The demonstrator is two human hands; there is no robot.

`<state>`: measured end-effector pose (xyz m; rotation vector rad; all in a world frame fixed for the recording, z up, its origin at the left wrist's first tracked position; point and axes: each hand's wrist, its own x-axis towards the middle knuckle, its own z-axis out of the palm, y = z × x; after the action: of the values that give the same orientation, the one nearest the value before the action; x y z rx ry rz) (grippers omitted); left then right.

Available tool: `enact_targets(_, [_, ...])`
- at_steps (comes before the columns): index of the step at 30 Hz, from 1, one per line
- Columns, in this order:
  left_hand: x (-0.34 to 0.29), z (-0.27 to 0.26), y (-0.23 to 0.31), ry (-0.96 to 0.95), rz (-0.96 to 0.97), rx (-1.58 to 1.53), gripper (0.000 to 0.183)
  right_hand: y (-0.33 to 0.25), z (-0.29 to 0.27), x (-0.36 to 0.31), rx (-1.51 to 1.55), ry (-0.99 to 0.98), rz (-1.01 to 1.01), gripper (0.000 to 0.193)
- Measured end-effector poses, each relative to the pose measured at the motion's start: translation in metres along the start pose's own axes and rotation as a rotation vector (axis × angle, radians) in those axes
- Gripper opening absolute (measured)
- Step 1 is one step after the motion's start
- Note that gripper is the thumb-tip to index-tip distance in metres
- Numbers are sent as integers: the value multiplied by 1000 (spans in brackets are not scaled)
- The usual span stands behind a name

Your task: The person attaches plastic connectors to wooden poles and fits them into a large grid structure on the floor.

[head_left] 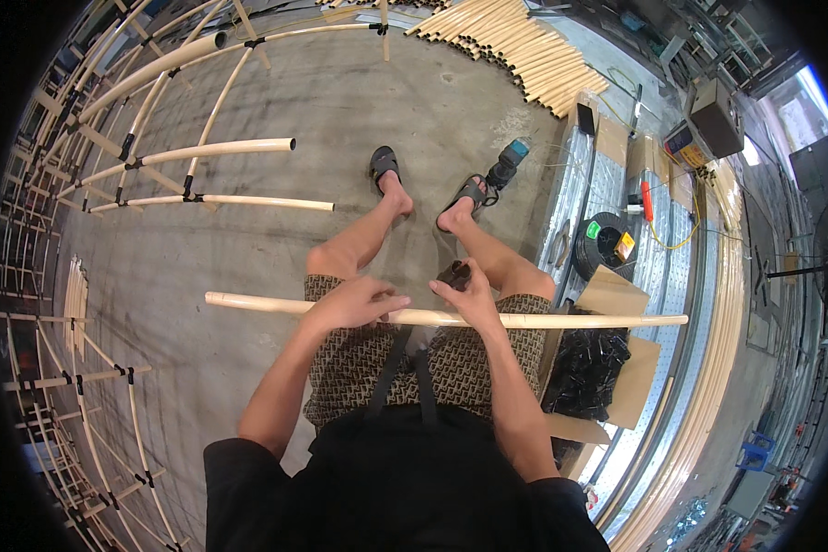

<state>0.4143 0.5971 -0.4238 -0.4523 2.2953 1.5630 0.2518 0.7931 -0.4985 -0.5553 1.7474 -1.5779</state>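
Note:
A long cream-coloured pipe (580,321) lies crosswise over my lap, above the patterned shorts. My left hand (357,302) is closed around the pipe left of its middle, thumb pointing right along it. Between the thumb and fingers of my right hand (474,296) is a small black pipe joint (454,274), held just beyond the pipe. The wrist of that hand passes over the pipe. How the joint is shaped inside is hidden by shadow and my fingers.
Racks of cream pipes with black joints (189,196) stand at left. A pipe pile (515,55) lies far off. By my right foot is a cordless drill (508,164). An open carton of black parts (584,373) and a black coil (598,247) sit at right.

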Motion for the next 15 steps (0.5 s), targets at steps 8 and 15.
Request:
enact_targets(8, [57, 68, 12, 238, 177, -229, 37, -4, -19, -9, 300, -85, 53, 25])
enact_targets(15, [69, 101, -26, 446, 66, -380, 32, 3, -16, -12, 38, 18, 35, 31])
